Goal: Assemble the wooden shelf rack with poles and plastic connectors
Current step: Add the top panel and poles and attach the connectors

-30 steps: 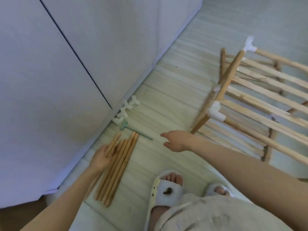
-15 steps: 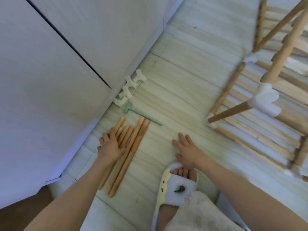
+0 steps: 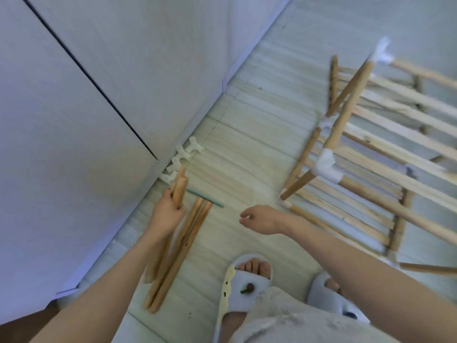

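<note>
My left hand (image 3: 167, 214) grips a few wooden poles (image 3: 180, 185) near their top ends and holds them off the floor. More loose poles (image 3: 184, 246) lie on the floor just right of that hand. Several white plastic connectors (image 3: 181, 159) lie in a row along the wall base, just beyond the held poles. The partly built rack (image 3: 366, 154), wooden slats and poles joined by white connectors, stands at the right. My right hand (image 3: 259, 219) hovers over the floor between the poles and the rack, fingers loosely curled, holding nothing.
A thin green tool (image 3: 205, 198) lies across the floor by the pole tops. White cabinet doors (image 3: 86, 95) fill the left side. My two feet in pale slippers (image 3: 243, 288) stand at the bottom centre on the striped tile floor.
My left hand has closed round a few poles and lifted their top ends off the floor. My right hand has risen from the floor and curled loosely. The view has pulled back.
</note>
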The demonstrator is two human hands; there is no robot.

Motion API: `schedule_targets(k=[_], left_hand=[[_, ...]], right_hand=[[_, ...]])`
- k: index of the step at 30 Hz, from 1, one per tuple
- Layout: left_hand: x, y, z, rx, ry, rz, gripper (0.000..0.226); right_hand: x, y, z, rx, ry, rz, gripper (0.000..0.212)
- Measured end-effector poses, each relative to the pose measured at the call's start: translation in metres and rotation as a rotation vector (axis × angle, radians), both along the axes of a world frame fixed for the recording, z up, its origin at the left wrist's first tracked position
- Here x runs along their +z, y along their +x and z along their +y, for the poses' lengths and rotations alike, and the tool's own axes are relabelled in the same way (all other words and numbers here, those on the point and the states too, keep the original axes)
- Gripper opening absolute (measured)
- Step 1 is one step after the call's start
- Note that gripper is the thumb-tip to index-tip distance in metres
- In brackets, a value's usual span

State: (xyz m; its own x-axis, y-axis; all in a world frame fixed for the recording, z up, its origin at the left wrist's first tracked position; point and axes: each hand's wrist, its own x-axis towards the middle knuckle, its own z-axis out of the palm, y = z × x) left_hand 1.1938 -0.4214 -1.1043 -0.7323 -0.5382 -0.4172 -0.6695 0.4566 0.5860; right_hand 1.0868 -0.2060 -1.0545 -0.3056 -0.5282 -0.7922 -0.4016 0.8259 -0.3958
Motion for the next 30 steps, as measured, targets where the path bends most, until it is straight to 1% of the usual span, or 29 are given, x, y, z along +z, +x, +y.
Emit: schedule_targets(k=[3,4,5,7,9,11,13,14,15,16,17,19,22,25,26,28,30], left_hand=[[0.063,-0.028,0.025,0.101,0.234,0.286,0.024],[0.086,-0.038,0.036,0.115,0.331,0.381,0.027],[0.105,-0.047,0.046,0.122,0.42,0.466,0.031],[0.154,-0.063,0.072,0.086,0.565,0.648,0.033],[0.201,-0.075,0.098,0.018,0.666,0.794,0.031],[0.245,-0.084,0.125,-0.101,0.682,0.881,0.031],[0.277,-0.087,0.154,-0.226,0.679,0.914,0.032],[0.289,-0.088,0.169,-0.272,0.677,0.915,0.032],[0.298,-0.088,0.184,-0.311,0.664,0.907,0.033],[0.304,-0.09,0.198,-0.347,0.644,0.896,0.033],[0.308,-0.091,0.212,-0.377,0.617,0.878,0.033],[0.311,-0.094,0.238,-0.422,0.579,0.839,0.032],[0.309,-0.099,0.277,-0.498,0.545,0.812,0.027],[0.31,-0.106,0.304,-0.602,0.416,0.793,0.025],[0.311,-0.11,0.309,-0.596,0.376,0.79,0.024],[0.313,-0.113,0.318,-0.521,0.363,0.809,0.032],[0.309,-0.108,0.328,-0.474,0.367,0.839,0.029]], right_hand=[[0.058,-0.01,0.001,-0.075,-0.115,0.068,0.047],[0.077,-0.012,0.003,-0.133,-0.156,0.046,0.049],[0.09,-0.014,0.002,-0.196,-0.193,-0.016,0.051],[0.127,-0.012,0.011,-0.284,-0.26,-0.119,0.053],[0.161,-0.012,0.026,-0.324,-0.355,-0.142,0.044],[0.193,-0.011,0.049,-0.38,-0.492,-0.093,0.028],[0.216,-0.006,0.078,-0.459,-0.599,-0.003,0.011],[0.224,-0.003,0.093,-0.505,-0.628,0.063,0.013],[0.229,-0.001,0.109,-0.557,-0.647,0.13,0.019],[0.233,0.002,0.124,-0.609,-0.659,0.178,0.025],[0.236,0.005,0.139,-0.654,-0.669,0.217,0.026],[0.239,0.013,0.171,-0.728,-0.681,0.287,0.014],[0.237,0.022,0.221,-0.821,-0.637,0.472,0.02],[0.229,0.028,0.268,-0.978,-0.631,0.639,0.013],[0.225,0.029,0.283,-1.071,-0.662,0.678,0.015],[0.217,0.031,0.314,-1.277,-0.74,0.713,0.017],[0.208,0.036,0.338,-1.405,-0.744,0.742,0.017]])
